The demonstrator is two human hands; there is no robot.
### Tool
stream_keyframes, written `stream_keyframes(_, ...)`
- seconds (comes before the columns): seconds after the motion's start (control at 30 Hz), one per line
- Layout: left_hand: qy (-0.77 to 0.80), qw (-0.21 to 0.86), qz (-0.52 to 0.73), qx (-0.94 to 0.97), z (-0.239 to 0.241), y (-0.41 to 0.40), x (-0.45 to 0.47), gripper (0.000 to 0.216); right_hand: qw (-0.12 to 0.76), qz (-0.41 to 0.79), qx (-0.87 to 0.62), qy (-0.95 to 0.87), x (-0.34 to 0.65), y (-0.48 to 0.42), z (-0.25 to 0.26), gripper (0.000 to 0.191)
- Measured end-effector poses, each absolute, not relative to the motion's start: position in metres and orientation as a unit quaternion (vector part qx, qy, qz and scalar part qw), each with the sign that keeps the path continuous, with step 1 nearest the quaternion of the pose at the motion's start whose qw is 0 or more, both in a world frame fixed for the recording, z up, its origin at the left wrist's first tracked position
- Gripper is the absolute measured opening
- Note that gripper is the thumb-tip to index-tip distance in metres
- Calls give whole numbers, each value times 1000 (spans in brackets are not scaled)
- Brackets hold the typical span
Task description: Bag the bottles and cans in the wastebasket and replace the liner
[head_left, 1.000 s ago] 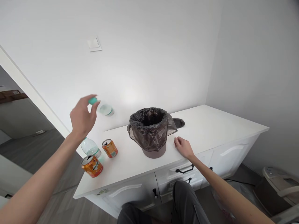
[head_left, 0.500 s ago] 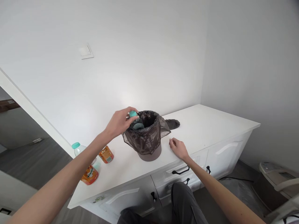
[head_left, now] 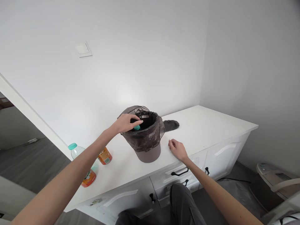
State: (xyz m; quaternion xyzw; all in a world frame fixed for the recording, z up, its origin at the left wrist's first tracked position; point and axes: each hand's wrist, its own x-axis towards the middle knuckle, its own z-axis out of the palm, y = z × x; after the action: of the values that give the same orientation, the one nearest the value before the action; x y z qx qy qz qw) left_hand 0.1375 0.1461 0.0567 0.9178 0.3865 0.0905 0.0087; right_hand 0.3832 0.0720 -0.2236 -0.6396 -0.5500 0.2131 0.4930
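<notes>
Left hand (head_left: 124,122) over lined bin (head_left: 148,155), grip on teal cap (head_left: 137,127) unclear, right hand (head_left: 178,150) clenched loosely, right on counter (head_left: 211,128).

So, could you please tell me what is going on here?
The person's left hand is over the mouth of a bag-lined bin, a teal cap just below it; whether the cap is gripped is unclear. The right hand rests, loosely closed, on the white cabinet top. Off to the left stand a clear bottle and two orange cans, all partly hidden.

Left hand (head_left: 127,122) over lined bin (head_left: 148,156), teal cap (head_left: 137,127) just beneath, loosely curled right hand (head_left: 178,150) on white countertop (head_left: 211,131)
</notes>
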Motion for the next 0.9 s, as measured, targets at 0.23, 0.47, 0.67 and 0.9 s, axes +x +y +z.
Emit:
stream_keyframes(0.23, 458, 266, 233, 816, 33, 151, 106, 78, 488, 212, -644, -550, 379, 69, -225, 40)
stream_keyframes(0.47, 505, 452, 182, 713, -6, 163, 74, 113, 474, 203, -657, -550, 373, 65, -221, 40)
stream_keyframes(0.67, 564, 55, 264, 780, 2, 148, -6, 77, 472, 193, -661, -551, 371, 61, -223, 40)
stream_keyframes(0.9, 689, -169, 129, 693, 17, 104, -108, 67, 457, 184, -663, -564, 376, 63, -235, 42)
